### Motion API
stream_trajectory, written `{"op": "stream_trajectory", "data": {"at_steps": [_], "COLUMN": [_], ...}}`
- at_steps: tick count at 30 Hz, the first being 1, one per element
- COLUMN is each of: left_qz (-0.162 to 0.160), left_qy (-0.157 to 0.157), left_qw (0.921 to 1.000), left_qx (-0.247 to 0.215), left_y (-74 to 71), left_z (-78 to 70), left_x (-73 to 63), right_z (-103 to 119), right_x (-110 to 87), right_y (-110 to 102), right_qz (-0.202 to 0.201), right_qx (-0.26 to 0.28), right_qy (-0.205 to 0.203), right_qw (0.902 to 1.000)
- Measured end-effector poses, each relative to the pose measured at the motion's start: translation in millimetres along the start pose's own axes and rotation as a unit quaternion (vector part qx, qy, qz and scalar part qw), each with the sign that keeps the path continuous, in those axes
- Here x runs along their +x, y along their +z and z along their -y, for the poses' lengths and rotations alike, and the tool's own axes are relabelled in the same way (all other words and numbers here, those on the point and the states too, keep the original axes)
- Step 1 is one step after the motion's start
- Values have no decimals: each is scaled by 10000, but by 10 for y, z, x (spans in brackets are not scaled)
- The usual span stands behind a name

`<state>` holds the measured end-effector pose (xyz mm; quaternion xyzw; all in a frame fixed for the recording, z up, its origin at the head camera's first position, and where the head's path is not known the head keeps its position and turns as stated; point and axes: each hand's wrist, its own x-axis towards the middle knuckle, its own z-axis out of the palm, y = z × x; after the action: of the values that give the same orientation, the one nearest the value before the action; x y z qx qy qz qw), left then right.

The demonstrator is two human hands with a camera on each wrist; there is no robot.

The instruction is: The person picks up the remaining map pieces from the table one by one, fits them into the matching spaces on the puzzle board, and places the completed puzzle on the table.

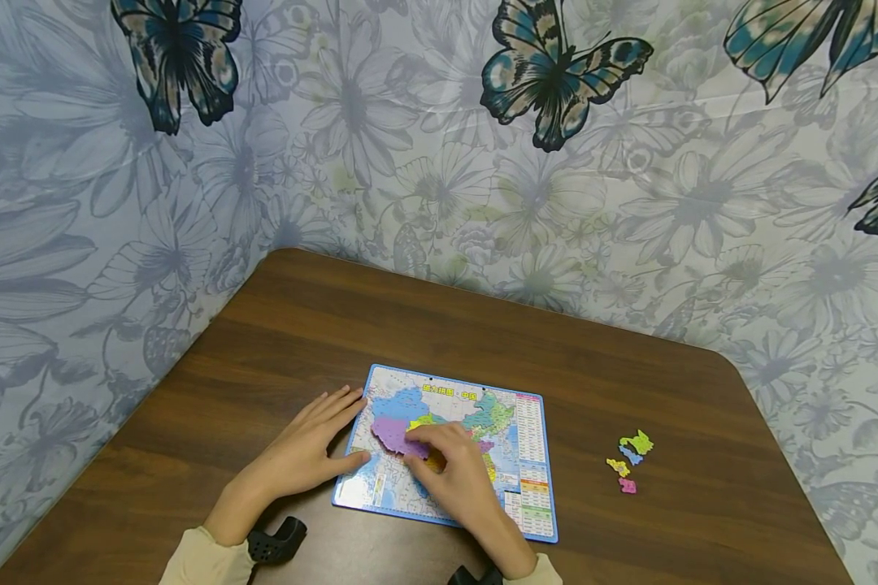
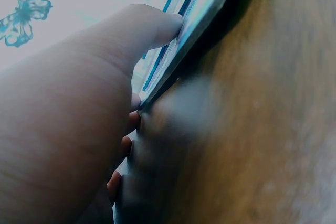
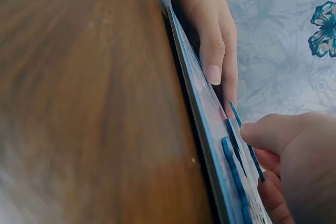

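Observation:
A map puzzle board (image 1: pixel 384 491) with a blue rim and Chinese lettering lies on the table, carrying colored pieces: a blue one (image 1: pixel 402 404) at upper left and a green one (image 1: pixel 499 416) at upper right. My right hand (image 1: pixel 457 471) pinches a purple puzzle piece (image 1: pixel 393 434) between thumb and fingers over the board's left half. Seen edge-on in the right wrist view, the thin piece (image 3: pixel 235 113) stands apart from the board surface. My left hand (image 1: pixel 300 447) rests at the board's left edge, fingers extended, thumb (image 2: pixel 168 27) on its surface.
Right of the board lie loose puzzle pieces: a lime green one (image 1: pixel 640 442), a blue one (image 1: pixel 632 455), a yellow one (image 1: pixel 618 467) and a pink one (image 1: pixel 628 486). A butterfly-patterned cloth (image 1: pixel 439 187) stands behind the brown wooden table (image 1: pixel 629 374).

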<state>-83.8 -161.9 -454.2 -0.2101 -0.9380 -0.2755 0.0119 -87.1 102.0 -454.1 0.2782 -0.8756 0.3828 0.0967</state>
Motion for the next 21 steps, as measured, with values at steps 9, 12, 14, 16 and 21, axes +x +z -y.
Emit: {"op": "stream_trajectory", "data": {"at_steps": [9,12,14,16,21], "left_qz": [1,0,1,14,19], "left_qy": [26,21,22,13,17], "left_qw": [10000,10000,10000,10000,10000], "left_qx": [9,-2,7,-8,-12], "left_y": [-3,-8,-9,-11,-8], "left_z": [-4,-9,-7,-9,-5], "left_x": [2,5,6,6,6], "right_z": [7,5,3,0,0], "right_x": [-10,-5,-2,0,0], "right_y": [11,13,15,17,21], "right_qz": [113,177,208,239,304], "right_qx": [-93,-106,-119,-142,-232], "right_qy": [60,81,75,59,-4], "right_qw": [9999,9998,9997,9996,9993]}}
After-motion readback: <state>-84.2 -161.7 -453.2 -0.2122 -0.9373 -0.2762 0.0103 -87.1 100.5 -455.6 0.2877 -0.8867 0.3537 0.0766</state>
